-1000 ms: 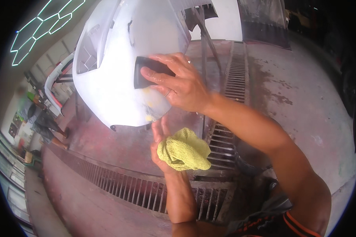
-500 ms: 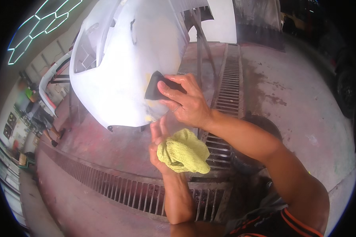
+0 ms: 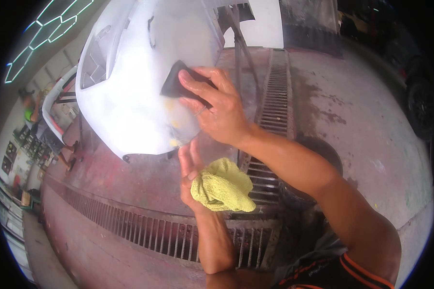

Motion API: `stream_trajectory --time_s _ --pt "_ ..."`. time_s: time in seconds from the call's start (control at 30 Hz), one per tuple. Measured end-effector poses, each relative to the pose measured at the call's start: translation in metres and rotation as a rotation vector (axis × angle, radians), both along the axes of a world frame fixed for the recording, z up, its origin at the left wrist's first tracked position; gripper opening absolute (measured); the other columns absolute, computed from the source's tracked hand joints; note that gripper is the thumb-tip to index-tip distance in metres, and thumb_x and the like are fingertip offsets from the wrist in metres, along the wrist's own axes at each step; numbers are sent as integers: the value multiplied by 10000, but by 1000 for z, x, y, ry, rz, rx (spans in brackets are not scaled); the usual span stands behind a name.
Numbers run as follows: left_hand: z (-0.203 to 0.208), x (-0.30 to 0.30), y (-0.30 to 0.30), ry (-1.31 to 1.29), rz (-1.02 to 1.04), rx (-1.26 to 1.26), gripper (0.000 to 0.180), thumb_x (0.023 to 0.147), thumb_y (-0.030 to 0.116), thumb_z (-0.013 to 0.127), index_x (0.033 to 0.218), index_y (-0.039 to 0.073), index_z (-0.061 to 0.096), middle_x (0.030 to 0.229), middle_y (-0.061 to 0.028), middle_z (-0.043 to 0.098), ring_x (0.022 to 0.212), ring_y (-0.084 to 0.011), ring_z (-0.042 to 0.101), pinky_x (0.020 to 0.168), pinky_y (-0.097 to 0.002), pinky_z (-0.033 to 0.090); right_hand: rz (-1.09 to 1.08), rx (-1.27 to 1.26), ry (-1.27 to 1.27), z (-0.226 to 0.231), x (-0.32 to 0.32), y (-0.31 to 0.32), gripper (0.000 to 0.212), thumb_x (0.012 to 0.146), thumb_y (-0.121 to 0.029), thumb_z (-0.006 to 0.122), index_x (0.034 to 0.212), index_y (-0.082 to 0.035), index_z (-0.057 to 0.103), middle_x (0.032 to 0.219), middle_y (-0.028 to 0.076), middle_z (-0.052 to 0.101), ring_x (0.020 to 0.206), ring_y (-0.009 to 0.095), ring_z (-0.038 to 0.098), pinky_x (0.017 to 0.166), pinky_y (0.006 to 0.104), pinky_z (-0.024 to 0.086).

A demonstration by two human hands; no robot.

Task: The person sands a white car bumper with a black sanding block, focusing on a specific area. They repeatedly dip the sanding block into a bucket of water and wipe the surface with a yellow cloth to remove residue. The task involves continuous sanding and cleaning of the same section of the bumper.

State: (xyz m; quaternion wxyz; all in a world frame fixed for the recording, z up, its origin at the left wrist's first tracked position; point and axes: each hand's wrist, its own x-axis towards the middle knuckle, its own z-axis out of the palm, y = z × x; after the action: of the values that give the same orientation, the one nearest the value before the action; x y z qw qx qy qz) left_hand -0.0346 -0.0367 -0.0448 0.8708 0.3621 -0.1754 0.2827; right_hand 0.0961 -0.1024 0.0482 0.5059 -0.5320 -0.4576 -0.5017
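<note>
A white car bumper (image 3: 130, 106) with yellowish patches reaches toward me from the far side. My right hand (image 3: 219, 103) is closed around a dark sanding pad (image 3: 173, 82), which lies against the bumper's right part, above the patches. Water glistens on that hand. Below it, my left hand (image 3: 190, 176) has its fingertips up at the bumper's lower edge, apparently touching it. A crumpled yellow-green cloth (image 3: 222, 185) is held at the left palm and covers part of the hand.
A metal floor grate (image 3: 154, 236) crosses the reddish floor, and another grate (image 3: 275, 91) runs away from me. A dark bucket (image 3: 318, 154) stands under my right forearm. Dark stand legs (image 3: 243, 53) rise behind the bumper. At far left a person (image 3: 46, 130) stands beside another bumper (image 3: 53, 108).
My right hand has slid the sanding pad up and to the left over the bumper. The left hand and cloth stay nearly in place. The whole view has shifted slightly.
</note>
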Motion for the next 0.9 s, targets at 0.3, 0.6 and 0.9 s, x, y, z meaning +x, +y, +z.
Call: stream_trajectory --time_s 0.3,0.6,0.9 --pt "4 2 -6 28 -15 -106 757 823 310 600 1515 39 461 1661 -234 322 1329 -320 613 870 -483 666 -35 -33 -41 -23 -4 -4 686 837 -89 869 1478 -219 662 1283 144 634 1123 348 583 969 466 508" --pt "6 1 -4 41 -17 -95 776 800 319 605 1502 30 443 1613 -220 370 1220 -329 678 832 -462 676 -25 -32 -53 -21 -6 -4 615 849 -93 860 1433 -184 691 1265 139 643 1123 350 588 937 462 506" --pt "6 1 0 16 -42 -31 837 799 341 613 1536 5 404 1588 -230 392 1418 -345 530 960 -486 636 -47 16 -5 -32 -11 8 563 860 -109 853 1403 -152 707 1220 138 647 1104 340 583 950 455 499"
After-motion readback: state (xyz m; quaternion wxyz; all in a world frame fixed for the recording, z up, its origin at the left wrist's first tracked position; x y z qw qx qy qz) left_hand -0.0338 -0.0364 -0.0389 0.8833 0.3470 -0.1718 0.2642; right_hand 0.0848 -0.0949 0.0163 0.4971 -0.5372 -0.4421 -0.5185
